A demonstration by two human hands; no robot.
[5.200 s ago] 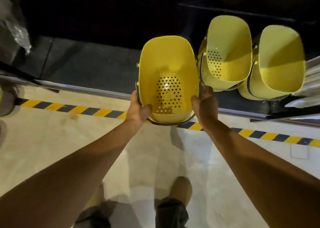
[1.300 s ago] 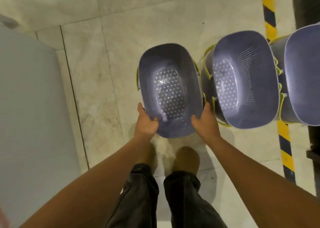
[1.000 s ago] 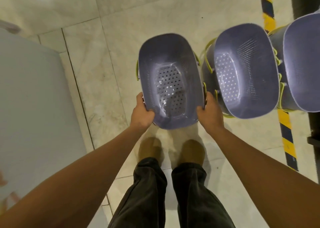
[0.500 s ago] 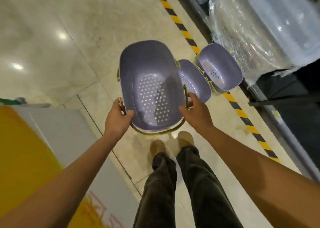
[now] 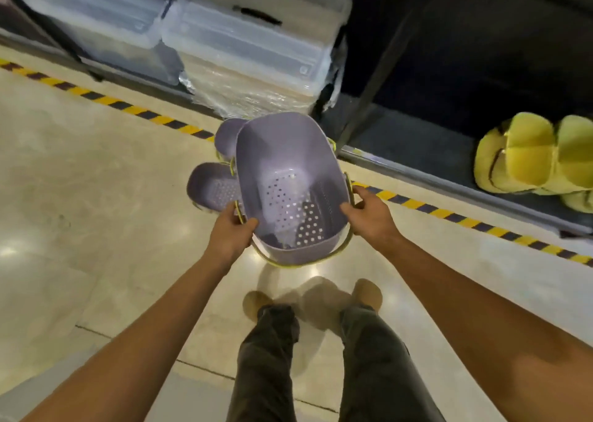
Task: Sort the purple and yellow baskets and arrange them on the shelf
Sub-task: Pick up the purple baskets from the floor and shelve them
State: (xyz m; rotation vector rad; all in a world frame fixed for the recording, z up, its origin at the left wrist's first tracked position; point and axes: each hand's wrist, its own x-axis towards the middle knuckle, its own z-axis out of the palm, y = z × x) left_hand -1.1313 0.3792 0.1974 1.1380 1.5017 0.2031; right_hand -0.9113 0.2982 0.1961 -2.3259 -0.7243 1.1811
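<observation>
Both hands, left (image 5: 229, 233) and right (image 5: 372, 217), gripping purple basket (image 5: 288, 184) by its sides, above glossy pale floor (image 5: 96, 213). Beyond, two purple baskets (image 5: 213, 185) on floor, striped hazard tape (image 5: 128, 108), dark shelf (image 5: 417, 145) with yellow baskets (image 5: 532, 155), wrapped clear bins (image 5: 253, 46).

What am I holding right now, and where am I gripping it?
A purple basket, held with both hands at its near end: the left hand and the right hand each grip the rim at a near corner.

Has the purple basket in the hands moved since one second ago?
Yes. The held purple basket rose from the floor row, away from the floor baskets.
</observation>
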